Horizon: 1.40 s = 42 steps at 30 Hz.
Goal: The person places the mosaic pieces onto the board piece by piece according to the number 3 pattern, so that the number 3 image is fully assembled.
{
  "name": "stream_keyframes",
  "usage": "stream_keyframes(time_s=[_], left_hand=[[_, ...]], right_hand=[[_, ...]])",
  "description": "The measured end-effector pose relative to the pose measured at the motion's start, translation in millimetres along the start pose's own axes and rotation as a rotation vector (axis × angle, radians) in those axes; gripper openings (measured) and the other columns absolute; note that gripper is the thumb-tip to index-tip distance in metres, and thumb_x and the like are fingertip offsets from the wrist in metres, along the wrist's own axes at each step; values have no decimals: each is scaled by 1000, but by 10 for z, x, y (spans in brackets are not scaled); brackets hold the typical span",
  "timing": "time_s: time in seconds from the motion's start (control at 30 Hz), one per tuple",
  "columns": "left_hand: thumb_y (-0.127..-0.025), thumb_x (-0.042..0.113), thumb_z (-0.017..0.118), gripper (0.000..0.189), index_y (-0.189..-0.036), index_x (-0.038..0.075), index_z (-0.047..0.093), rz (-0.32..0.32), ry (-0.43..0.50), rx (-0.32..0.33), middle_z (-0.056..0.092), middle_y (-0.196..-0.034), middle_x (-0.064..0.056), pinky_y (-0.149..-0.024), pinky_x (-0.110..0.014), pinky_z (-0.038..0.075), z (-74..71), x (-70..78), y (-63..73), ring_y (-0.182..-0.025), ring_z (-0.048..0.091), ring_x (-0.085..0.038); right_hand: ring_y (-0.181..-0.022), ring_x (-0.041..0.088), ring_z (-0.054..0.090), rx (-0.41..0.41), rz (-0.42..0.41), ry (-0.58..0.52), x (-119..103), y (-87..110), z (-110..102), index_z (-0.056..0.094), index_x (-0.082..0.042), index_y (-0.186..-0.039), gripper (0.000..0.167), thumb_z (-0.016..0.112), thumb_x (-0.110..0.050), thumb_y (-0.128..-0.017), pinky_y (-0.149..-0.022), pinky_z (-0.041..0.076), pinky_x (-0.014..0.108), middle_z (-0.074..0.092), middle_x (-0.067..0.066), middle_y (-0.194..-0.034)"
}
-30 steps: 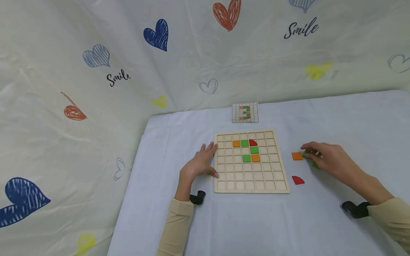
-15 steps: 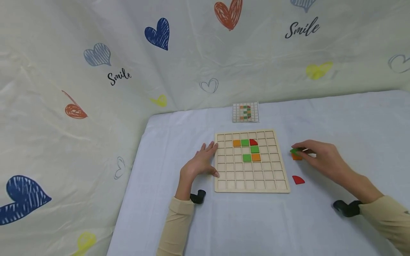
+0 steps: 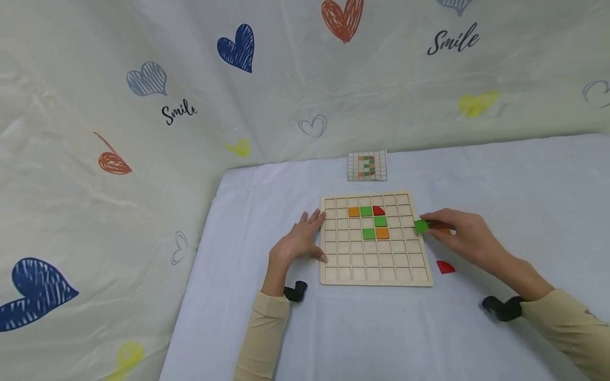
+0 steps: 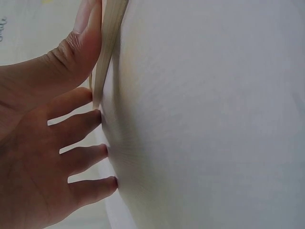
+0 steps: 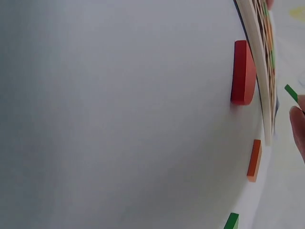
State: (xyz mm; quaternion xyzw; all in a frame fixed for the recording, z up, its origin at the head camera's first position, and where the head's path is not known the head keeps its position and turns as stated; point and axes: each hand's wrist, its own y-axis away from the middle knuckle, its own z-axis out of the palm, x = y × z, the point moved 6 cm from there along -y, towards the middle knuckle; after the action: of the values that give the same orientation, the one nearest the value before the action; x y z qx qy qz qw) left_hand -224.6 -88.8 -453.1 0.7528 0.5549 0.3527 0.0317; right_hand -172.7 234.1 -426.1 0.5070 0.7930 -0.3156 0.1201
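Observation:
A square wooden grid board (image 3: 358, 260) lies on the table, with green, orange and red tiles set in some upper cells. My left hand (image 3: 296, 244) is spread against its left edge; in the left wrist view the thumb (image 4: 71, 57) lies along the board's side. Over the board's right edge, my right hand (image 3: 469, 230) pinches a square green tile (image 3: 421, 227) between thumb and fingertips. Beneath that hand lies an orange tile (image 5: 254, 161), mostly hidden in the head view. A red quarter-circle tile (image 3: 445, 267) rests nearer, right of the board.
Behind the board, a small pattern card (image 3: 367, 165) shows a coloured figure on a grid. Another green tile (image 5: 232, 221) lies on the white cloth in the right wrist view. A printed curtain (image 3: 267, 95) hangs behind and left of the table.
My right hand has picked up the green tile from beside the orange one and carried it left to the board's edge. The left hand stays in place.

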Motion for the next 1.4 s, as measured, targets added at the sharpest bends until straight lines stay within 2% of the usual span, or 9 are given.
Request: stream_keyframes(time_s=[0.2,0.33,0.47,0.67,0.93,1.17,1.4], left_hand=[[-75,18,92,117,-166,17,19,15,-2,-7,8,-174,-2,-131,-47,6,7,5,-7,-161,-3,-28],[-75,17,92,117,-166,17,19,21,-3,-10,8,-174,-2,-131,-47,6,16,8,-10,-161,-3,-28],[-75,18,93,118,-166,17,19,17,-7,-7,8,-174,-2,-131,-47,6,21,3,-16,-161,-2,-28],[-75,18,92,118,-166,17,18,15,-13,0,8,-174,-2,-131,-48,7,8,-6,-21,-161,-2,-28],[-75,19,92,118,-166,17,18,19,-11,-4,7,-174,-1,-131,-48,7,0,-15,-21,-161,-3,-28],[-75,18,92,117,-166,17,19,17,-1,-1,8,-174,-2,-131,-48,6,-26,7,-8,-161,-3,-28],[-75,18,92,118,-166,17,17,11,-7,-11,7,-174,-2,-131,-48,7,-12,-8,-15,-161,-3,-28]], right_hand=[[-80,18,70,-43,9,-8,-61,-29,71,77,-3,-112,39,88,2,-74,-78,50,4,77,6,-101],[-82,18,70,-86,3,-27,-106,-53,103,78,-5,-109,34,88,-2,-76,-76,57,18,77,2,-100],[-82,14,67,-127,-28,-45,-157,-81,148,79,-8,-106,31,88,-5,-77,-73,60,27,76,-3,-98],[-81,15,66,-187,-53,-71,-216,-128,231,79,-7,-105,30,89,-6,-76,-72,59,29,76,-3,-96],[-89,20,67,-271,-33,-111,-297,-193,298,79,-9,-106,28,88,-12,-80,-76,59,33,76,-2,-102],[-90,22,68,-320,-24,-161,-332,-252,370,79,-6,-106,26,86,-9,-82,-75,58,31,76,1,-103],[-93,22,68,-362,-11,-175,-350,-265,509,79,-5,-105,23,85,-9,-83,-79,59,35,76,1,-101]])
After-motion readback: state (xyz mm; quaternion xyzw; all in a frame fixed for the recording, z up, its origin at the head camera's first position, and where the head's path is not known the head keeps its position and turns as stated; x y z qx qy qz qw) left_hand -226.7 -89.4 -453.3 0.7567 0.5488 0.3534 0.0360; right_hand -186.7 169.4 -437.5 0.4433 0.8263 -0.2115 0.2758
